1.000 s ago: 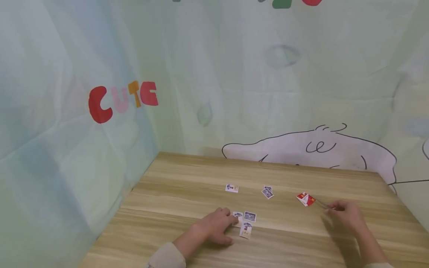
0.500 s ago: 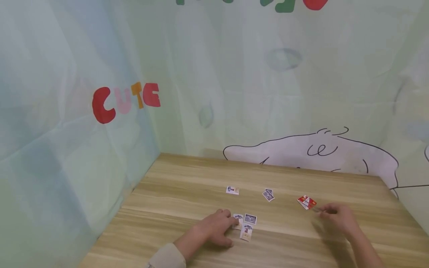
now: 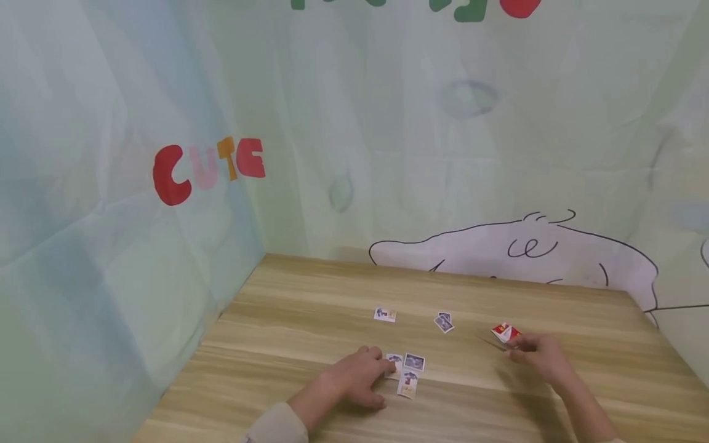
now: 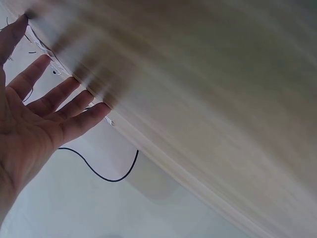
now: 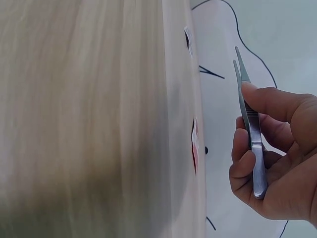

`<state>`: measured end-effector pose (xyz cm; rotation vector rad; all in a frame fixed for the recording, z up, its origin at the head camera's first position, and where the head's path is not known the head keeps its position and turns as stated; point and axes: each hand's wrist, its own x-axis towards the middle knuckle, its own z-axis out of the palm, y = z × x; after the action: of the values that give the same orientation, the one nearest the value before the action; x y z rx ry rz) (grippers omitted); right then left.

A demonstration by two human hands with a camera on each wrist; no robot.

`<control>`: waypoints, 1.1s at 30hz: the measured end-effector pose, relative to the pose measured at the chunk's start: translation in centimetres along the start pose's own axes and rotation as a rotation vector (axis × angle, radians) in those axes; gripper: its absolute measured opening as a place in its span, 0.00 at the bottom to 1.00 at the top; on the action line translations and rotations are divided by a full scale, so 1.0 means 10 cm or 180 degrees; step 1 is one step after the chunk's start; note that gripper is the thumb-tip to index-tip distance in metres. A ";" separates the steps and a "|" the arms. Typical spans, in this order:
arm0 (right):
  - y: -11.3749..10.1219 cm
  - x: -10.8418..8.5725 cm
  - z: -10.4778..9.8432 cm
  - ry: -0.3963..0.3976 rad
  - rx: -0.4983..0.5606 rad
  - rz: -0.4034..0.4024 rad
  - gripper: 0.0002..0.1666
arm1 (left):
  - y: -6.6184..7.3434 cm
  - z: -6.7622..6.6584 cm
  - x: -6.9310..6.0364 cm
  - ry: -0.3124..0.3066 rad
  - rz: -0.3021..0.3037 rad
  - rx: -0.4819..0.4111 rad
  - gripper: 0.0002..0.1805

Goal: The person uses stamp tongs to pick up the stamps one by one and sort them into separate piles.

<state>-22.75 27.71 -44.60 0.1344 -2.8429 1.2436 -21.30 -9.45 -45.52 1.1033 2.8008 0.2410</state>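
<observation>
My left hand (image 3: 354, 375) rests on the table, a fingertip touching a small stamp-like picture (image 3: 394, 358); the left wrist view shows its fingers spread and nearly straight. Close by lie a dark stamp-like picture (image 3: 414, 362) and a pale upright one (image 3: 407, 385). My right hand (image 3: 540, 358) pinches metal tweezers (image 5: 255, 134) between thumb and fingers. Their tips stand slightly apart with nothing visible between them, pointing left above the table. Just behind the right fingers lie red-and-white pieces (image 3: 503, 331), partly covered by the hand.
Farther back on the wooden table (image 3: 310, 289) lie a single pale stamp-like picture (image 3: 384, 315) and two overlapping dark ones (image 3: 444, 322). A printed cloth backdrop (image 3: 388, 154) rises along the back and left table edges.
My right hand has moved left with the tweezers, from the right of the red-and-white pieces to just in front of them. The left hand keeps its place.
</observation>
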 end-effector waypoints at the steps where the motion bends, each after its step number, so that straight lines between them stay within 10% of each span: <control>1: -0.01 0.01 0.01 -0.0004 0.0025 -0.0025 0.12 | 0.00 -0.01 0.00 0.0000 -0.0004 0.0000 0.33; 33: -0.16 0.05 0.30 -0.0254 0.0234 -0.0222 0.10 | -0.02 0.03 0.01 0.0011 0.0043 0.0016 0.32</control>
<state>-23.10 24.42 -45.46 0.2892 -2.8319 1.3588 -21.48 -9.54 -45.85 1.1243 2.7993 0.2375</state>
